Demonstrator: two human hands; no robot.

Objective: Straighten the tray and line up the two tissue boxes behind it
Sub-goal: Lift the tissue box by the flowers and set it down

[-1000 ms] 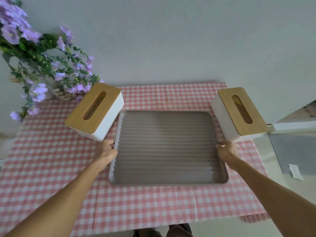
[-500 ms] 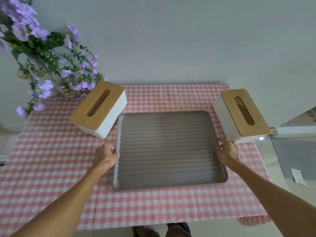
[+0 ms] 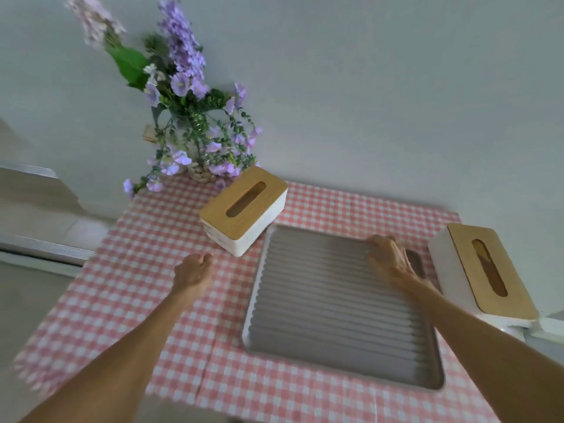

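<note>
Gingham tablecloth (image 3: 128, 270) blurs leftward; loosely curled, empty left hand (image 3: 193, 273) hovers; right hand (image 3: 389, 258) lies spread, hiding the tray (image 3: 320, 315) far corner between tissue boxes (image 3: 244, 213).

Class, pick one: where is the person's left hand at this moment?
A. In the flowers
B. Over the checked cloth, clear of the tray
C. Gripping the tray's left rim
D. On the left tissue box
B: the left hand is loosely curled over the checked cloth, apart from the tray and the left tissue box.
</note>
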